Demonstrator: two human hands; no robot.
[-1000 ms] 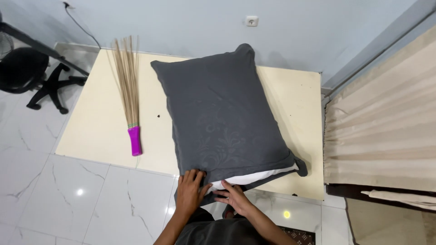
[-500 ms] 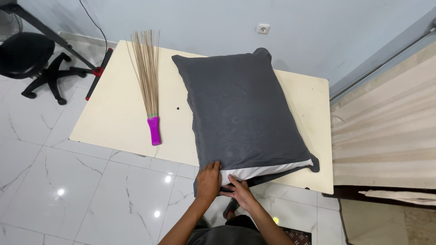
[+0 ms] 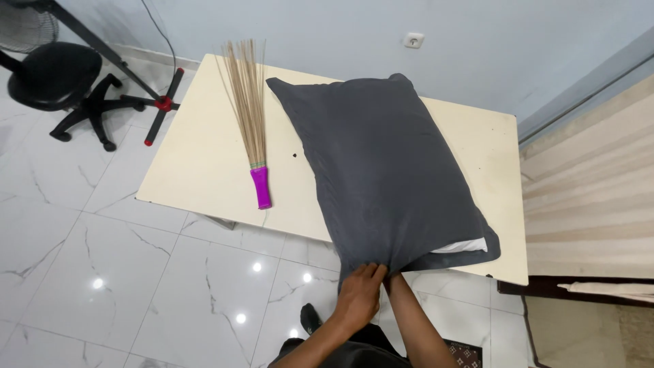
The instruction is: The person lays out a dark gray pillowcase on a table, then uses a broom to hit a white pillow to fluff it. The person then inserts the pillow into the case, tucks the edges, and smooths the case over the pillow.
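Note:
A dark grey pillowcase (image 3: 381, 170) covers a pillow that lies slantwise on a cream table (image 3: 197, 163). A strip of the white pillow (image 3: 464, 245) shows at the case's open end, near the table's front edge. My left hand (image 3: 360, 296) pinches the gathered edge of the case at its near corner. My right hand (image 3: 397, 286) meets the same bunched fabric beside it, with its fingers mostly hidden under the cloth and behind my left hand.
A stick broom with a purple handle (image 3: 261, 185) lies on the table left of the pillow. A black office chair (image 3: 58, 75) and a fan stand (image 3: 160, 103) are on the white tiled floor at the left. Beige striped fabric (image 3: 593, 184) fills the right side.
The grey case has been drawn further over the white pillow, so less white shows. Both hands have come together at the case's near corner, bunching the fabric.

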